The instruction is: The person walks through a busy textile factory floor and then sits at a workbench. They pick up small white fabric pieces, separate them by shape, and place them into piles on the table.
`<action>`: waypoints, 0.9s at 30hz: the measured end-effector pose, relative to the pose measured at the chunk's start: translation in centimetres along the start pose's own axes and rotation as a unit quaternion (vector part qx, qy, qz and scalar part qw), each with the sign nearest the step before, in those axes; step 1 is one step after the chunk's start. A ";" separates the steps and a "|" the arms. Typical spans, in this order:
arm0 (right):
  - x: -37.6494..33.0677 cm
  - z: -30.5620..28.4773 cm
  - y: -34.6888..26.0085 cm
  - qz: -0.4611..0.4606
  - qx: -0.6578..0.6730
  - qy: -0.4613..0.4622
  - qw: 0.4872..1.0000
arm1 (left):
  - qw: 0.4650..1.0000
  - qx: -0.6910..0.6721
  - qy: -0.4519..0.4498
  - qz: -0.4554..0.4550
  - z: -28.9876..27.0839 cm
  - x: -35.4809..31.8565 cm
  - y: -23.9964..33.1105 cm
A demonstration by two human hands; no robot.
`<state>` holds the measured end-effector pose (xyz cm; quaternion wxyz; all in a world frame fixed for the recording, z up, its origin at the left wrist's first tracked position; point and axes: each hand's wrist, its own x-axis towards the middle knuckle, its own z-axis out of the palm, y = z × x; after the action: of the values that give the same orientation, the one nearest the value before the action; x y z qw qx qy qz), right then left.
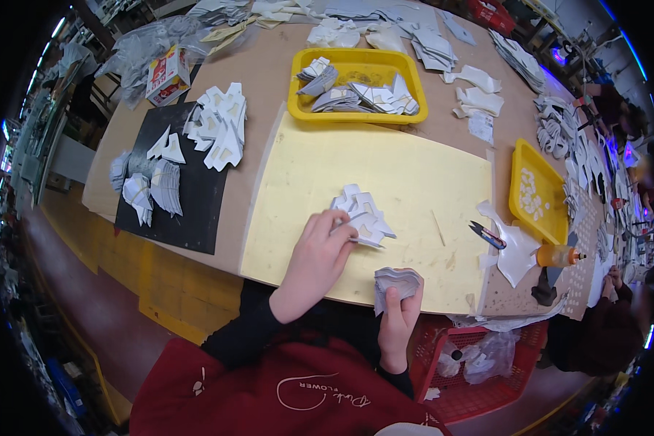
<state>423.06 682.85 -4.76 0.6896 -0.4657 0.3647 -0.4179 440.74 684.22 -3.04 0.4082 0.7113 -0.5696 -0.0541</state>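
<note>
Workshop table, yellow sheet on top. Head view, seen remotely: left hand at white pieces mid-sheet, pinch unclear to me; right hand gripping grey stack near front edge. Risk, I judge: slackening grip could splay the stack. White pieces' long axis: upper-left to lower-right.

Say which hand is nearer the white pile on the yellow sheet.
Left. The left hand is at the near left edge of the pile; the right hand, holding a stack, is apart, rightward and lower in view.
</note>
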 end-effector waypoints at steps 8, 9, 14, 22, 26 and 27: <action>0.0 0.8 0.3 0.045 0.053 -0.026 0.997 | 0.973 -0.142 -0.079 -0.166 -0.2 -0.8 0.2; 0.1 1.2 0.3 0.031 0.057 -0.017 0.998 | 0.962 -0.183 -0.100 -0.176 -0.8 -1.1 0.6; 0.2 1.4 1.3 -0.065 -0.049 -0.044 0.996 | 0.936 -0.274 -0.187 -0.119 -0.9 -2.6 2.1; 4.6 -1.6 -3.5 -0.280 -0.525 -0.187 0.782 | 0.991 -0.049 -0.029 -0.121 -0.9 -0.7 -0.5; 5.5 -1.8 -3.1 -0.244 -0.544 -0.235 0.768 | 0.992 -0.050 -0.021 -0.117 0.1 -1.1 -1.0; 6.1 -1.6 -3.0 -0.249 -0.521 -0.239 0.781 | 0.989 -0.068 -0.026 -0.131 0.2 -1.3 -1.0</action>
<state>423.25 676.03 -3.13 0.2793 -0.9133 0.2218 -0.1969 440.94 685.27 -4.36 0.4298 0.7486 -0.4773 -0.1644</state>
